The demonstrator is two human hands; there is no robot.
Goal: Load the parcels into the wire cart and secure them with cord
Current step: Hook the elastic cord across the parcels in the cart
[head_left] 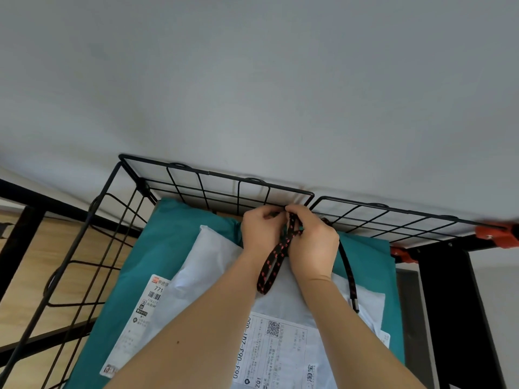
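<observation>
Left hand [259, 231], right hand [314, 245] around cord [273, 265]

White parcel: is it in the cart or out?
In. The white parcel lies on the teal parcel inside the walls of the wire cart. Left hand and right hand hold the cord over it.

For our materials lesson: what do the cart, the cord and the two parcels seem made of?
The cart: likely metal wire, black coated, thin rigid grid. The cord: braided textile, black with red flecks. The teal parcel and white parcel: probably soft plastic mailers, smooth, slightly creased.
</observation>
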